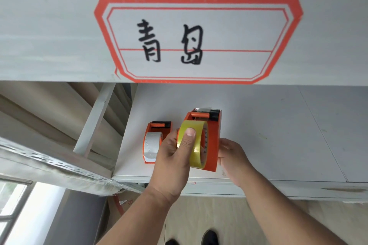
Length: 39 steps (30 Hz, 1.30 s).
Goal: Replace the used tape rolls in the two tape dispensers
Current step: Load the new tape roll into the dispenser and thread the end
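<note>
Two orange tape dispensers are at the shelf's front. The smaller dispenser [148,137], on the left, lies on the shelf and carries a white tape roll [152,146]. The larger dispenser [212,141] is lifted slightly, and my right hand [232,158] holds it from its right side. A yellow tape roll [196,143] sits at this dispenser's open left face. My left hand [175,157] grips that roll, thumb pressed on its outer band, fingers hidden behind it.
The grey shelf board [278,135] stretches right and back. Above it runs a shelf beam bearing a red-bordered label [197,38] with handwritten characters. A perforated metal rail [59,167] slants on the left. Wooden floor and my shoes [209,237] lie below.
</note>
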Tool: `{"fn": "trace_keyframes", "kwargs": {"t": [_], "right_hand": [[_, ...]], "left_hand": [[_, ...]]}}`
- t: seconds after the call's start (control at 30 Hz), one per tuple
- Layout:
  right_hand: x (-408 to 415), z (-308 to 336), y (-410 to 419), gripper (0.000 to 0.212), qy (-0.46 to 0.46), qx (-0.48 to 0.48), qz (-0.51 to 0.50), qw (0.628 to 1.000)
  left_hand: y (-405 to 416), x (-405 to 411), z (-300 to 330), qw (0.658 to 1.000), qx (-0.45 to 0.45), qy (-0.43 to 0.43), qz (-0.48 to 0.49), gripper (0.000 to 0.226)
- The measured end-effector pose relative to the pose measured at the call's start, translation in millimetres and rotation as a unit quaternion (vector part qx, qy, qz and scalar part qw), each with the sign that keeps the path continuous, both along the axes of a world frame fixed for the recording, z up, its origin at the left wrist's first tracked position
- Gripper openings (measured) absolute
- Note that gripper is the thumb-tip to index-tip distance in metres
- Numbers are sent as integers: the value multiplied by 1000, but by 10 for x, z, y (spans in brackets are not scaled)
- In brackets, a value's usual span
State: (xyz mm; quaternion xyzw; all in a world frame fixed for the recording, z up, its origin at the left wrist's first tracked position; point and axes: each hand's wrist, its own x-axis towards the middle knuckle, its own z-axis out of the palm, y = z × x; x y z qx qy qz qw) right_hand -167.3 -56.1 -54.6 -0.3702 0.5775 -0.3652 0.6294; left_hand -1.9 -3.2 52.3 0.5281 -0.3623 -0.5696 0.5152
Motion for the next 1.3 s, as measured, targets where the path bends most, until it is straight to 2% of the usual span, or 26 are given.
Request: {"fn": "trace_keyframes", "kwargs": {"t": [0.1, 0.17, 0.23, 0.33, 0.47, 0.67, 0.9, 1.07, 1.3], "right_hand": [[-47, 42, -129, 31, 114, -22, -33, 993], [-99, 50, -254, 33, 199, -21, -13, 980], [-164, 60, -396, 32, 265, -24, 4, 964], [-251, 136, -586, 40, 283, -25, -14, 959], [-253, 166, -601, 33, 330, -25, 48, 943], [-33, 238, -198, 34, 253, 27, 77, 964], [301, 204, 311, 14, 41, 28, 56, 997], [282, 148, 445, 11, -102, 67, 0, 993], [165, 45, 550, 18, -175, 116, -61, 976]], "left_hand": [[1, 2, 8, 1000, -8, 9, -2, 50], [28, -10, 8, 1000, -12, 17, -7, 50], [59, -13, -33, 999, -4, 41, -9, 36], [118, -26, -38, 993, 22, 114, -11, 21], [129, -33, -64, 993, 6, 118, -25, 19], [58, -52, -63, 993, -12, 109, -30, 23], [-119, 39, -266, 996, 10, 60, -58, 41], [-135, 46, -393, 995, 16, 42, -86, 34], [-135, 2, -607, 993, 30, 37, -108, 30]]}}
